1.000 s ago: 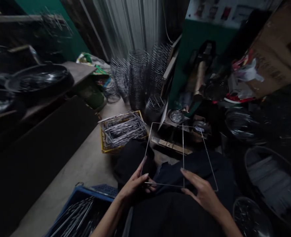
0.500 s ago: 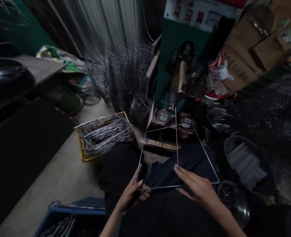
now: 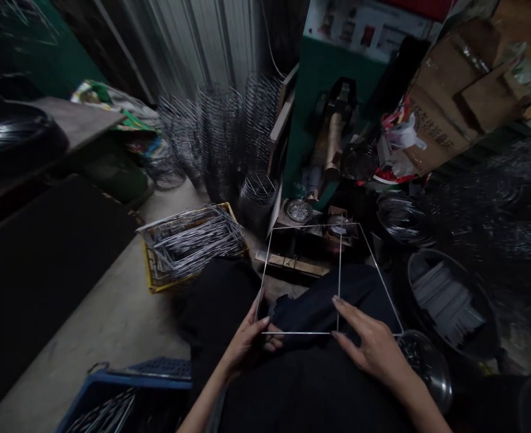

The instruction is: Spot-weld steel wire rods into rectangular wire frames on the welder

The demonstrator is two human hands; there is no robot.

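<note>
At the far left a dark round basin [image 3: 12, 138] is seen on a wooden bench [image 3: 73, 123]. Below, near the bottom edge, a blue crate [image 3: 125, 385] filled with wire pieces is placed on the concrete floor. Further in, a yellow crate [image 3: 190, 243] heaped with bent wire rods is set beside the person's dark-clad knee, and behind it tall stacks of wire rings [image 3: 222, 135] are ranged against a corrugated wall.

In the middle a square wire frame [image 3: 269, 264] with one cross wire is held over the lap, its near edge by the hands and its far edge raised toward a green machine [image 3: 323, 90]. The near left corner of the frame is pinched by the left hand [image 3: 249, 343], thumb on top and fingers curled beneath. The right hand [image 3: 373, 349] is laid flat and spread, its fingertips [image 3: 337, 300] touching the cross wire where it meets the near edge; nothing is closed in it.

To the right, a metal bowl [image 3: 430, 370] is found just beside the right wrist, and a dark tub [image 3: 450, 300] of flat grey strips is stood beyond it. Cardboard boxes [image 3: 459, 102] are stacked above.
</note>
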